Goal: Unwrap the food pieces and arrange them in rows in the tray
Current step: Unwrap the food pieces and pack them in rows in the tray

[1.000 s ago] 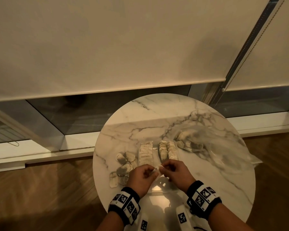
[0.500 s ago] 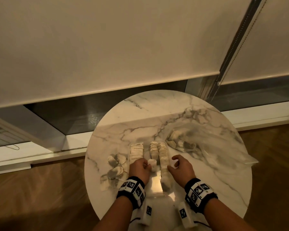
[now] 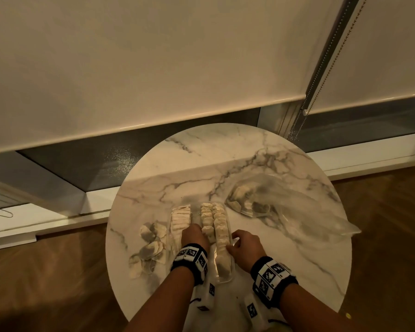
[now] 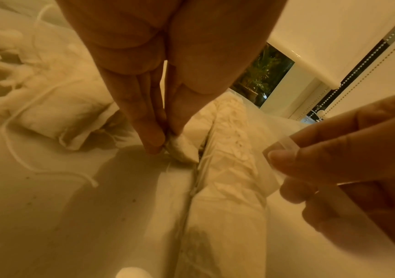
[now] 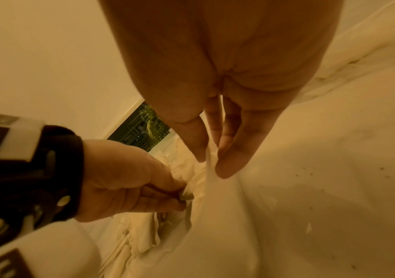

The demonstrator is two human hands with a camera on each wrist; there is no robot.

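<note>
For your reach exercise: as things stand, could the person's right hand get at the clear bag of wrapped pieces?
Probably yes: the bag lies just beyond the right hand with bare table between, though that hand now pinches the tray's rim.

Left hand (image 3: pixel 194 237) fingers extended downward, pinching; right hand (image 3: pixel 244 245) thumb and fingers pinching; both forearms parallel, wristbands visible

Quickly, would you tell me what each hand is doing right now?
Left hand: pinching a food piece over the tray.
Right hand: pinching the tray's clear edge.
</note>
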